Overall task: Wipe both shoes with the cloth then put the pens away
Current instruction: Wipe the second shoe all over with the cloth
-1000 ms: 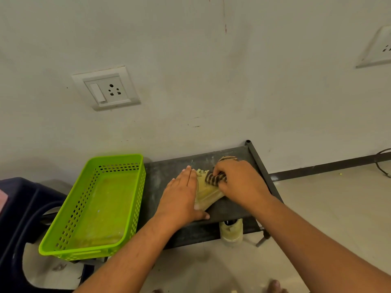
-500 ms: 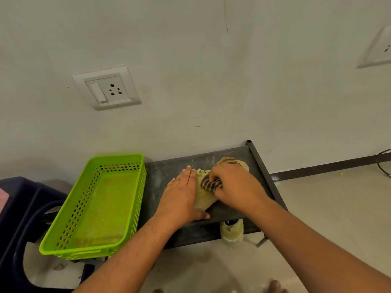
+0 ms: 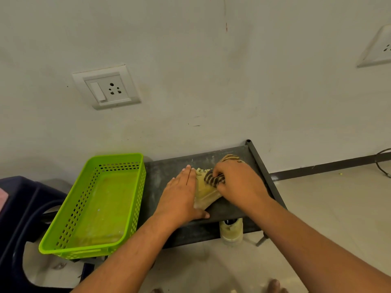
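The left hand (image 3: 179, 195) lies flat with its fingers (image 3: 188, 174) straight and pressed close together. The palm and fingers bear down on the left side of a pale yellow shoe (image 3: 206, 194). The thumb is spread wide and reaches across beneath the shoe's near end. This hand grips nothing; it only pins the shoe to the dark shelf (image 3: 167, 172).

The right hand (image 3: 239, 185) is curled tightly, its fingers bunched round a brown-and-cream striped cloth (image 3: 213, 179). The wad of cloth sticks out from under the fingertips and touches the top of the shoe, just right of the left hand's fingertips. More of the same striped cloth shows beyond the right knuckles, toward the wall (whether it lies on the shelf or on the far end of the shoe cannot be told).

The shoe sits between the two hands, touching both, with most of its far end hidden under the right hand.

A second shoe (image 3: 231, 231) of the same pale colour stands on the floor beneath the shelf's near edge, just below the left thumb tip. Only part of it shows.

Left of the left hand's little finger sits a bright green perforated basket (image 3: 118, 159), close beside the shelf. Further left is a dark blue plastic chair (image 3: 19, 208). On the wall well above the fingers is a white socket plate (image 3: 108, 87).
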